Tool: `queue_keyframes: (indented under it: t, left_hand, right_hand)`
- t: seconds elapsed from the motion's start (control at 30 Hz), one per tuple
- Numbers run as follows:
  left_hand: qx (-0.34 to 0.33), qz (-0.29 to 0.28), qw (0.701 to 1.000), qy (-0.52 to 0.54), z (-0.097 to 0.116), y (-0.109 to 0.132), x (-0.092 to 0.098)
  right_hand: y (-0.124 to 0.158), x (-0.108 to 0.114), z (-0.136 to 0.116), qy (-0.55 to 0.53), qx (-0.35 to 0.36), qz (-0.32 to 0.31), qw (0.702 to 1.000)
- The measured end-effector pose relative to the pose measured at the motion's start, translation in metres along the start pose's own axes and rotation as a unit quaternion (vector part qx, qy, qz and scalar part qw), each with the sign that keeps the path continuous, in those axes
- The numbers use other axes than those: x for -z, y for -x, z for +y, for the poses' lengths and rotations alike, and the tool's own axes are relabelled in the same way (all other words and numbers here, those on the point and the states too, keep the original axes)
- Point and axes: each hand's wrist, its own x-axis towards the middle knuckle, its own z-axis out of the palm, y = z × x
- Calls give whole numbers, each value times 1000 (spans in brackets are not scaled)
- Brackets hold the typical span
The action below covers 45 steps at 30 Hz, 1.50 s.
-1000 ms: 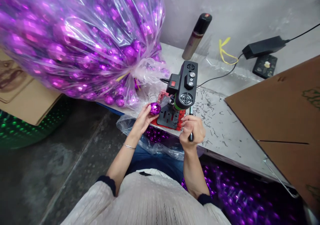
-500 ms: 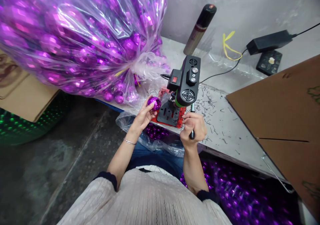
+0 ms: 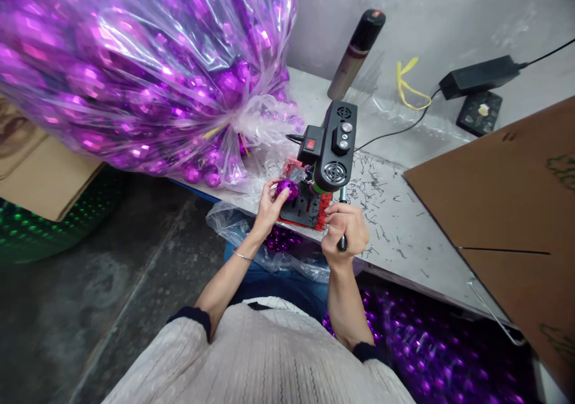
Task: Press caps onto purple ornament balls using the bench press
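Purple and shiny, a ball (image 3: 287, 188) sits in your left hand (image 3: 268, 210). Your fingers and thumb are pinching it. It is near the front edge of the table (image 3: 413, 263), over the left side of a dark flat plate (image 3: 296, 213) and close to the black machine (image 3: 338, 143). It is hard to tell if the ball touches the plate.

Your right hand (image 3: 348, 233) is at the front edge of the table, just to the right of the plate. Its fingers are curled tight around a handle (image 3: 342, 244) with a black end. A silver rod (image 3: 344, 194) goes up from that fist to the machine.

A red mat (image 3: 324, 211) lies under the plate. Lots of tiny dark bits (image 3: 377, 206) are spread on the table to the right of the machine.

A big clear bag (image 3: 148, 92) full of purple balls rests over the left end of the table, with its bunched-up neck toward the machine. Near the back edge, by the wall, is a tall can (image 3: 357, 53) with a black lid. Farther right along that edge are a yellow tie (image 3: 406, 95), a black power box (image 3: 480, 77) with a wire, and a small dark box (image 3: 480, 114). A brown cardboard box (image 3: 494, 188) is at the right end. More purple balls (image 3: 426, 344) shine below the front edge.
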Motion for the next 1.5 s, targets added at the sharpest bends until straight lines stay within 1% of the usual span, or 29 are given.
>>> queue_keyframes:
  t: [0.13,0.23,0.4,0.53,0.67,0.83,0.97,1.13,1.33,1.5]
  left_hand:
    - [-53,-9,996,-77,-11,-2,-5]
    - [-68,-22,988,-136,-15,-3,-4]
    - [-114,-44,977,-175,-12,-2,-5]
    - [-136,-82,967,-198,-11,-2,-10]
    - [-146,-86,959,-226,-18,-5,-12]
    - [-145,-88,955,-245,-26,-8,-11]
    - [-137,-72,960,-233,-27,-8,-11]
    - [-143,-78,957,-240,-28,-9,-10]
    - [-151,-89,952,-250,-30,-9,-10]
    - [-150,-83,953,-249,-29,-9,-11]
  right_hand:
    - [-2,1,-1,2,2,-6,1000]
    - [-2,1,-1,4,4,-7,1000]
    - [0,1,0,-4,5,-8,1000]
    - [-1,2,-1,0,7,-13,1000]
    - [-3,2,-2,6,4,-14,1000]
    - [-1,2,-2,3,-2,-11,1000]
    - [2,1,-2,4,-9,-8,1000]
    - [8,-2,0,2,-6,0,1000]
    - [23,-9,8,-13,-5,15,1000]
    - [29,-15,13,-18,0,37,999]
